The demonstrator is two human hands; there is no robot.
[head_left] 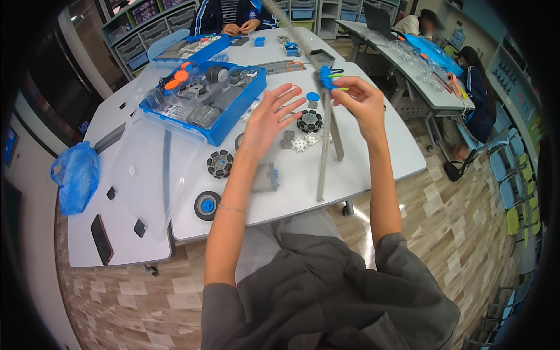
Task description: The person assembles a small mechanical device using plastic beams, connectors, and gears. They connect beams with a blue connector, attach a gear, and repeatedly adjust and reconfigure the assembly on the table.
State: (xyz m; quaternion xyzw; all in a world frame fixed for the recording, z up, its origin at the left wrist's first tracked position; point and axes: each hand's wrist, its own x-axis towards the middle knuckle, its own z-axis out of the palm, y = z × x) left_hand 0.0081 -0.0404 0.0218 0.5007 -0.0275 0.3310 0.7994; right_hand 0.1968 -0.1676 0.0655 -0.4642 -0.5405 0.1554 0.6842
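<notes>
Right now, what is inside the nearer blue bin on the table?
The nearer blue bin holds dark-tyred wheels and gray plastic parts, with orange round pieces at its left side. Whatever lies beneath these parts is covered and cannot be seen.

This looks like a classroom or school workshop for building kits. White tables (391,153) stand pushed together, a further table (429,96) apart at right, with people (238,11) at both. Blue boxes (237,119) hold parts; a gear (326,79) and beam (324,151) are out. Shelves (175,22) of trays line the back, blue and green chairs (506,191) the right.
</notes>
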